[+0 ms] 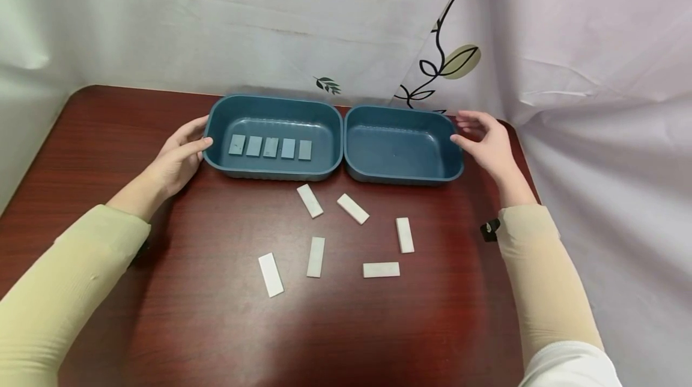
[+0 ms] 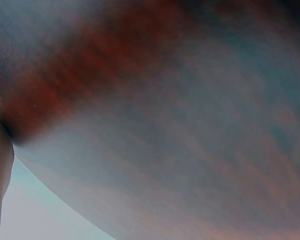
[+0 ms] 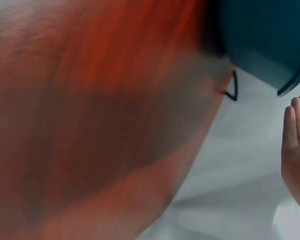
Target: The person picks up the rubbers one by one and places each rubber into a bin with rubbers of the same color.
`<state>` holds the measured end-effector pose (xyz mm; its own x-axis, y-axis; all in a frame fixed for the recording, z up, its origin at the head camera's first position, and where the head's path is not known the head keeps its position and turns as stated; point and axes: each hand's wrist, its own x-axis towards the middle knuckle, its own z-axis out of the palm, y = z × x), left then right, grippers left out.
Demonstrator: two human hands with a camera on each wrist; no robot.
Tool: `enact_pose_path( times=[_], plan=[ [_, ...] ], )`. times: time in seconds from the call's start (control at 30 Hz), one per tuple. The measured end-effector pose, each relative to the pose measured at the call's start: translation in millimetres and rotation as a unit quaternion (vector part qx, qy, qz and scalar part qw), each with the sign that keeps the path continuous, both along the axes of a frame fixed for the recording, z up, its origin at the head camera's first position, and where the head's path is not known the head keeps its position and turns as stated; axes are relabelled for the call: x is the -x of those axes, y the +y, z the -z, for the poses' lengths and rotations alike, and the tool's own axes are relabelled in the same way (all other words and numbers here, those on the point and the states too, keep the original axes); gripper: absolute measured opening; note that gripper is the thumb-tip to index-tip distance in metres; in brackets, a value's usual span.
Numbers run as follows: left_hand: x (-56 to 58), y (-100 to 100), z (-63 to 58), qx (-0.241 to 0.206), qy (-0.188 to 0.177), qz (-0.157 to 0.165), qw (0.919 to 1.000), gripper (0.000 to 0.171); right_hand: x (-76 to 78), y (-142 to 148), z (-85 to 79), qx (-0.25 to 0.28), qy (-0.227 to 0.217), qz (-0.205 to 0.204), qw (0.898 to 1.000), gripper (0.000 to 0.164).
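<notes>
Two dark blue plastic bins stand side by side, ends touching. My left hand (image 1: 181, 155) is at the outer end of the left bin (image 1: 270, 173), thumb over its rim and fingers along the outside. Several small grey rectangular tiles (image 1: 271, 147) lie in a row inside that bin. Beside the outer end of the right bin (image 1: 400, 179) is my right hand (image 1: 486, 143), its thumb close to the rim. In the right wrist view the straight fingers (image 3: 290, 127) are apart from the bin wall (image 3: 267, 45). The left wrist view is mostly blurred.
Several white oblong blocks (image 1: 310, 201) lie scattered on the reddish-brown table (image 1: 216, 327) in front of the bins. A pale patterned cloth (image 1: 270, 26) hangs behind the table and along its right side. A small black object (image 1: 489, 230) shows at the right sleeve.
</notes>
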<state>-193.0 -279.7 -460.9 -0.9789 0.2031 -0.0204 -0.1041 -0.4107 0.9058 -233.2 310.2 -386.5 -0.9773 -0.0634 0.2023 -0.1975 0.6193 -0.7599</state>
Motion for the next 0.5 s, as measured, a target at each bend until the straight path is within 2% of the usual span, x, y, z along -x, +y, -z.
enact_pose_path(
  times=[0.2, 0.5],
  plan=[
    [0.4, 1, -0.3, 0.0, 0.002, 0.0, 1.0, 0.041, -7.1, 15, 14.1, 0.062, -0.044, 0.02, 0.997, 0.054],
    [-0.5, 0, -0.3, 0.006, 0.001, 0.001, 1.0, 0.041, -16.6, 23, 32.5, 0.18, -0.132, -0.003, 0.975, 0.056]
  ],
)
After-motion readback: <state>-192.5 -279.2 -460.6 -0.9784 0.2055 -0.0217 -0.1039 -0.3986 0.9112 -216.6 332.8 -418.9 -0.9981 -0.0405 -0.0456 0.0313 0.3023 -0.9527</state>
